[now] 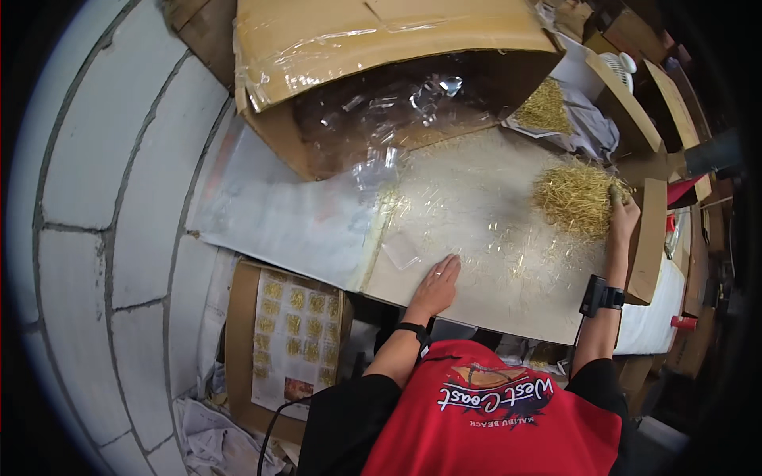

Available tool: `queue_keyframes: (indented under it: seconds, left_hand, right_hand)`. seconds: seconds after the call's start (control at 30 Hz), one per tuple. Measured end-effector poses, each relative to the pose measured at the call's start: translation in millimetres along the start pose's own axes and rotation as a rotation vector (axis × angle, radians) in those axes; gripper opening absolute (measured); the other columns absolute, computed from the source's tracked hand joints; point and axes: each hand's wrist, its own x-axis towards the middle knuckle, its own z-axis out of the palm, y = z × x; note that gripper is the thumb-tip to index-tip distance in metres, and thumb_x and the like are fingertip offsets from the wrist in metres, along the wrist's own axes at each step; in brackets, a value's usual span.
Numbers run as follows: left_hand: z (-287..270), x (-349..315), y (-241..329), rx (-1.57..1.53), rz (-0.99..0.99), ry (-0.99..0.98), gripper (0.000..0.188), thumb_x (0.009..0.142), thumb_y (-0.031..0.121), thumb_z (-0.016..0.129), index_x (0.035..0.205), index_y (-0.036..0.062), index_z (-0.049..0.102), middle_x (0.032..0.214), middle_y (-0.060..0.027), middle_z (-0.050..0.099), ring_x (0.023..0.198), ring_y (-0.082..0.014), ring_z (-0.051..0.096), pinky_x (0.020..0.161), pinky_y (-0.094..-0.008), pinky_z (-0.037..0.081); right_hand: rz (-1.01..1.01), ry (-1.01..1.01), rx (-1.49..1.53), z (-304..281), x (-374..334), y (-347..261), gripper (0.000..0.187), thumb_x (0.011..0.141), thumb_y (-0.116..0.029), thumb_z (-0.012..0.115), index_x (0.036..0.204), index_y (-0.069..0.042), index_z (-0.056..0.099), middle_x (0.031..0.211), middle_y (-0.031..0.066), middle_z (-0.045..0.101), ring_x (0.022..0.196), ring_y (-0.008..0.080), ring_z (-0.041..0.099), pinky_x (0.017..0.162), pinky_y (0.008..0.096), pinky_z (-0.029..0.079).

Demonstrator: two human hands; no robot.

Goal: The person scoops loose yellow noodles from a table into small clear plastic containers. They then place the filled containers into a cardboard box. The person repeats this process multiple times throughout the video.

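Observation:
A heap of thin gold pin-like pieces [578,198] lies at the right of the pale work board [476,182]. My right hand [625,213] is at the heap's right edge, its fingers bent in among the gold pieces; the fingertips are partly hidden. Near the board's front edge my left hand [436,287] rests flat, fingers stretched out and holding nothing. Just left of it is a small clear plastic box [401,250]. Loose gold pieces are scattered over the board between both hands.
A large cardboard carton [397,32] of clear plastic boxes [397,99] opens toward me. More gold pieces [546,109] lie on crumpled paper behind the heap. Below left, a carton [238,341] holds rows of small gold-filled packs [294,324]. A block wall [127,190] stands left.

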Motion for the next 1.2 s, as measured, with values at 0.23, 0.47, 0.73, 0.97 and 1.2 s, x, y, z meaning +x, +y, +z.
queue_keyframes:
  seconds: [0.23, 0.47, 0.73, 0.97, 1.2]
  left_hand:
    - [-1, -3, -1, 0.014, 0.003, 0.012, 0.049, 0.08, 0.005, 0.046, 0.128, -0.0032, 0.043, 0.139, -0.014, 0.038, 0.133, -0.0264, 0.031, 0.108, -0.0387, 0.03]
    - [0, 0, -2, 0.004, -0.002, 0.002, 0.048, 0.08, 0.006, 0.046, 0.127, -0.0036, 0.043, 0.14, -0.0141, 0.037, 0.133, -0.0268, 0.031, 0.108, -0.0395, 0.03]
    - [-8, 5, -1, -0.024, 0.006, 0.03, 0.05, 0.079, 0.004, 0.047, 0.128, -0.0044, 0.043, 0.139, -0.0146, 0.038, 0.133, -0.0276, 0.031, 0.109, -0.0393, 0.028]
    - [-6, 0, -2, -0.024, 0.026, 0.051, 0.049, 0.078, 0.003, 0.047, 0.127, -0.0047, 0.044, 0.138, -0.0151, 0.039, 0.132, -0.0282, 0.033, 0.108, -0.0389, 0.029]
    - [-8, 1, -1, -0.016, 0.017, 0.062, 0.049, 0.079, 0.003, 0.046, 0.127, -0.0043, 0.044, 0.137, -0.0148, 0.039, 0.131, -0.0276, 0.033, 0.107, -0.0386, 0.03]
  right_hand:
    - [-0.036, 0.033, 0.076, -9, -7, -40, 0.03, 0.085, -0.028, 0.068, 0.086, 0.001, 0.065, 0.077, 0.002, 0.061, 0.069, 0.0075, 0.05, 0.064, 0.022, 0.041]
    - [-0.164, 0.106, 0.224, 1, -9, -17, 0.039, 0.083, -0.032, 0.07, 0.063, -0.002, 0.054, 0.058, -0.0057, 0.042, 0.055, 0.0064, 0.034, 0.047, 0.0273, 0.026]
    - [-0.088, 0.098, 0.42, 6, -23, -31, 0.033, 0.082, -0.03, 0.071, 0.076, 0.001, 0.062, 0.065, -0.0021, 0.052, 0.059, 0.0066, 0.038, 0.051, 0.0266, 0.031]
    - [0.0, 0.062, 0.535, 5, -11, -16, 0.029, 0.083, -0.025, 0.07, 0.086, 0.004, 0.065, 0.071, 0.0001, 0.059, 0.061, 0.0066, 0.047, 0.055, 0.0238, 0.038]
    - [0.021, 0.055, 0.165, -2, -6, -11, 0.029, 0.084, -0.023, 0.07, 0.071, 0.001, 0.062, 0.061, -0.0032, 0.051, 0.055, 0.0065, 0.038, 0.05, 0.0257, 0.03]
